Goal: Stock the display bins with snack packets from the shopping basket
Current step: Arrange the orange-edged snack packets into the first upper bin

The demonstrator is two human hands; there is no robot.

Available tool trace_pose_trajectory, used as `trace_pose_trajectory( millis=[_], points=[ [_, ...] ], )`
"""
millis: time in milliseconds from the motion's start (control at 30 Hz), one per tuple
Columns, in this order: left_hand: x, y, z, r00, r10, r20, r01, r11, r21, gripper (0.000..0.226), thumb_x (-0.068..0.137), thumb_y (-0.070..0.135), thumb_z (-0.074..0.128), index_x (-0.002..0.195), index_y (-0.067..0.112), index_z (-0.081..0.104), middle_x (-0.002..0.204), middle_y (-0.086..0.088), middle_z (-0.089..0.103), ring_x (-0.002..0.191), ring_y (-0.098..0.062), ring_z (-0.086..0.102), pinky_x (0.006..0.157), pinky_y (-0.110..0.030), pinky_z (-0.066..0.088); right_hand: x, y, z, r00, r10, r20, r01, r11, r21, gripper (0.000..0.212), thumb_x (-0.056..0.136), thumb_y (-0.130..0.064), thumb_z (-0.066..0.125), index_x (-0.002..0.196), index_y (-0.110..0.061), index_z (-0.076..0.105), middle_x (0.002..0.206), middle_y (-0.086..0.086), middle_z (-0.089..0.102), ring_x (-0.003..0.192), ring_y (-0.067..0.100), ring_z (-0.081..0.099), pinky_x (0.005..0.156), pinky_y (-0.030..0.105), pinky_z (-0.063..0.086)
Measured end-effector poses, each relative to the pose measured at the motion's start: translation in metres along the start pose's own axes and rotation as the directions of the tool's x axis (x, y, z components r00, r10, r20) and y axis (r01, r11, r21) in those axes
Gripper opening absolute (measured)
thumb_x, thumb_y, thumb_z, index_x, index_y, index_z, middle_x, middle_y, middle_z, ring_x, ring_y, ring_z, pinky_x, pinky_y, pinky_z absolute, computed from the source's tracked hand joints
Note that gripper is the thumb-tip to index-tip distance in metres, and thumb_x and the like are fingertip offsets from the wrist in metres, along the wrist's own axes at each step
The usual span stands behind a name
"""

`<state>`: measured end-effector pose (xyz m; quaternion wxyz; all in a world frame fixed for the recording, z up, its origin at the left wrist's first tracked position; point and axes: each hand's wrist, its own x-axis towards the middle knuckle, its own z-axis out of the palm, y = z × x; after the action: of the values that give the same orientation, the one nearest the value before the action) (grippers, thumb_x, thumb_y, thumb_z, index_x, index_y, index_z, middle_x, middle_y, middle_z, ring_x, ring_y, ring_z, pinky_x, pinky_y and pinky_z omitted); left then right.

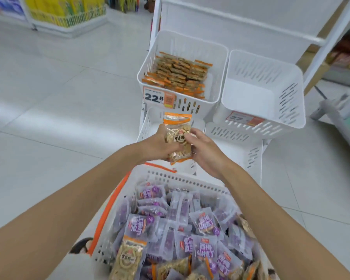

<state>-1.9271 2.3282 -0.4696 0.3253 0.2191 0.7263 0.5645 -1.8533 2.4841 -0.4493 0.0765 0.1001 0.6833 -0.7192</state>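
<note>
The orange-edged snack packet [177,136], gripped by the curled fingers of the left hand [160,146] and right hand [206,154] between the near shopping basket [190,179] and the far-left display bin [187,104], would best be squared, then laid flat on the matching rows.

I saw two bare arms: the left forearm [79,199] and right forearm [271,209] were uncovered all the way to the frame's edge, and the left hand [160,142] and right hand [206,156] were bare as well. Pale grey cloth [78,267] showed beside the left forearm; which garment, I could not tell.
</note>
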Motion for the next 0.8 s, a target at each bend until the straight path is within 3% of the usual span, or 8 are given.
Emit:
trace_pose_trajectory(
  millis=[100, 167, 333, 400, 467, 633, 700, 800],
  points=[
    [0.031, 0.039, -0.036, 0.984, 0.179, 0.022, -0.178, 0.947, 0.267, 0.061, 0.078, 0.031, 0.069, 0.132, 0.021, 0.043, 0.096, -0.007, 0.064, 0.068, -0.011, 0.064, 0.055, -0.028, 0.053, 0.041, -0.041, 0.005, 0.996, -0.075, -0.043, 0.073, 0.996, -0.041, 0.033, 0.098, -0.025, 0.056, 0.129, -0.018, 0.049, 0.122, 0.012, 0.063, 0.088, 0.021, 0.069, 0.067, 0.038, 0.056],
    [0.049, 0.067, -0.060, 0.966, 0.257, 0.009, -0.245, 0.908, 0.340, 0.048, 0.079, 0.033, 0.069, 0.122, 0.022, 0.050, 0.086, -0.004, 0.064, 0.064, -0.015, 0.063, 0.052, -0.031, 0.052, 0.071, -0.065, 0.008, 0.987, -0.144, -0.067, 0.136, 0.984, -0.112, 0.027, 0.098, -0.029, 0.056, 0.125, -0.024, 0.050, 0.122, 0.009, 0.065, 0.101, 0.026, 0.068, 0.078, 0.044, 0.058],
    [0.103, 0.105, -0.133, 0.889, 0.407, -0.209, -0.286, 0.851, 0.441, 0.083, 0.066, 0.060, 0.081, 0.133, 0.026, 0.046, 0.121, 0.005, 0.064, 0.113, -0.015, 0.061, 0.097, -0.042, 0.051, 0.161, -0.127, 0.005, 0.905, -0.312, -0.290, 0.255, 0.942, -0.218, 0.039, 0.091, -0.043, 0.060, 0.125, -0.025, 0.050, 0.121, 0.000, 0.065, 0.109, 0.020, 0.064, 0.097, 0.047, 0.051],
    [0.129, 0.100, -0.161, 0.842, 0.412, -0.348, -0.152, 0.801, 0.580, 0.104, 0.061, 0.086, 0.063, 0.143, 0.027, 0.039, 0.135, 0.001, 0.056, 0.125, -0.020, 0.051, 0.105, -0.045, 0.045, 0.201, -0.147, 0.003, 0.864, -0.322, -0.387, 0.246, 0.941, -0.232, 0.045, 0.092, -0.042, 0.059, 0.128, -0.019, 0.047, 0.122, 0.002, 0.063, 0.109, 0.020, 0.062, 0.097, 0.042, 0.050],
    [0.155, 0.088, -0.183, 0.816, 0.391, -0.425, -0.075, 0.802, 0.593, 0.097, 0.064, 0.092, 0.047, 0.138, 0.030, 0.042, 0.131, 0.001, 0.058, 0.120, -0.025, 0.053, 0.100, -0.049, 0.045, 0.240, -0.156, 0.006, 0.860, -0.304, -0.411, 0.212, 0.944, -0.254, 0.045, 0.090, -0.044, 0.058, 0.123, -0.016, 0.047, 0.118, 0.003, 0.063, 0.104, 0.020, 0.062, 0.094, 0.039, 0.051],
    [0.175, 0.065, -0.192, 0.842, 0.357, -0.405, -0.145, 0.872, 0.467, 0.057, 0.093, 0.051, 0.051, 0.144, 0.030, 0.036, 0.144, 0.013, 0.043, 0.131, -0.014, 0.043, 0.116, -0.040, 0.029, 0.285, -0.134, 0.020, 0.902, -0.246, -0.354, 0.109, 0.924, -0.366, 0.061, 0.086, -0.028, 0.063, 0.139, -0.015, 0.035, 0.135, 0.008, 0.052, 0.122, 0.028, 0.053, 0.101, 0.045, 0.047],
    [0.175, 0.058, -0.190, 0.854, 0.343, -0.391, -0.158, 0.887, 0.434, 0.061, 0.102, 0.026, 0.050, 0.155, 0.025, 0.019, 0.147, 0.017, 0.030, 0.136, -0.005, 0.031, 0.109, -0.019, 0.018, 0.282, -0.123, 0.024, 0.897, -0.303, -0.323, 0.138, 0.884, -0.448, 0.071, 0.089, -0.017, 0.060, 0.150, -0.017, 0.024, 0.151, 0.007, 0.036, 0.138, 0.026, 0.037, 0.112, 0.040, 0.036],
    [0.170, 0.053, -0.188, 0.848, 0.360, -0.389, -0.197, 0.896, 0.399, 0.060, 0.104, 0.027, 0.046, 0.156, 0.029, 0.015, 0.154, 0.011, 0.035, 0.138, -0.004, 0.036, 0.105, -0.013, 0.027, 0.284, -0.104, 0.026, 0.906, -0.353, -0.235, 0.155, 0.792, -0.590, 0.072, 0.100, -0.021, 0.050, 0.156, -0.014, 0.006, 0.164, 0.002, 0.007, 0.150, 0.018, 0.008, 0.121, 0.033, 0.013]
  ],
)
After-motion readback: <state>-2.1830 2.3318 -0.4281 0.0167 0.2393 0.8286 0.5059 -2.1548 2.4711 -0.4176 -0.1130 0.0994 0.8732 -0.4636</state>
